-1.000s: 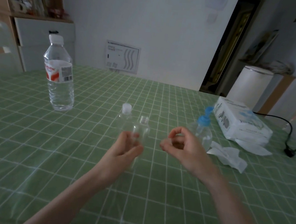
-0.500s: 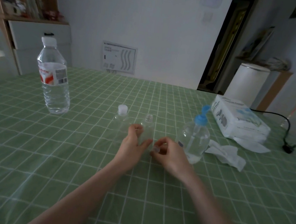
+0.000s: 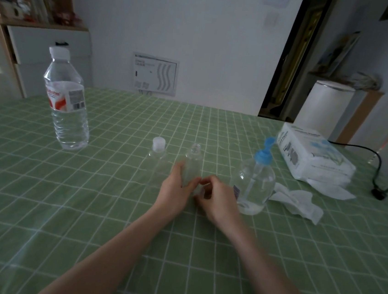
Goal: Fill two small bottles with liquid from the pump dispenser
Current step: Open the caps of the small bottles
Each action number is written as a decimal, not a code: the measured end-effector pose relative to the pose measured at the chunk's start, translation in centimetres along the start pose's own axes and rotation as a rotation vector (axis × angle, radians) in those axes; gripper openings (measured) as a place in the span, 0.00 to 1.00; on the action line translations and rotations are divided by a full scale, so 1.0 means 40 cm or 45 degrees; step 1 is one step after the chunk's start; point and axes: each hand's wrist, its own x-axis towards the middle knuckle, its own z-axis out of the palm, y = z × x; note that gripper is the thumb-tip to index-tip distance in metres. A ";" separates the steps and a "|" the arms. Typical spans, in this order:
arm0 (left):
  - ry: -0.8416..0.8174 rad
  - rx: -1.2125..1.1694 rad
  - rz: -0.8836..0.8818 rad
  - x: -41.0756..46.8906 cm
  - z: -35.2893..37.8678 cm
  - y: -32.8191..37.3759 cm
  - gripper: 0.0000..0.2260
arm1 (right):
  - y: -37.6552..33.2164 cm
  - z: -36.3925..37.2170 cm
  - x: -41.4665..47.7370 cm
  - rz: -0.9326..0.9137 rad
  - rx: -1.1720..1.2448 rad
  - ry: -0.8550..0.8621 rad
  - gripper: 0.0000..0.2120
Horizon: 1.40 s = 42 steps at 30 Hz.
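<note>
Overall, a desk (image 3: 86, 207) under a green grid-pattern cloth carries every item; a pale wall (image 3: 199, 39) closes the room behind it. All positions below refer to the pump dispenser (image 3: 255, 184), which stands upright with a blue pump head and clear liquid inside.

1. Shelf unit (image 3: 35, 10): far left of the dispenser, against the wall.
2. Dark doorway (image 3: 286, 60): behind the dispenser.
3. White cylindrical bin (image 3: 324, 105): behind and right of the dispenser.
4. Water bottle (image 3: 68, 109): well to the left, upright, capped.
5. Tissue pack (image 3: 311, 156): just behind and right.
6. Crumpled tissue (image 3: 299, 201): touching the dispenser's right side.
7. Black cable (image 3: 377, 171): further right, beyond the pack.
8. Capped small bottle (image 3: 157, 157): left of the dispenser, upright.
9. Uncapped small bottle (image 3: 193, 161): between the capped one and the dispenser, upright.

The left grip (image 3: 176, 188) wraps the uncapped small bottle's lower body. The right grip (image 3: 218, 197) lies curled beside that bottle's base, just left of the dispenser; blur hides whether it holds anything.
</note>
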 end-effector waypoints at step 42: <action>0.060 0.492 0.347 -0.211 -0.168 0.024 0.12 | -0.134 -0.101 -0.127 -0.348 0.584 -0.047 0.19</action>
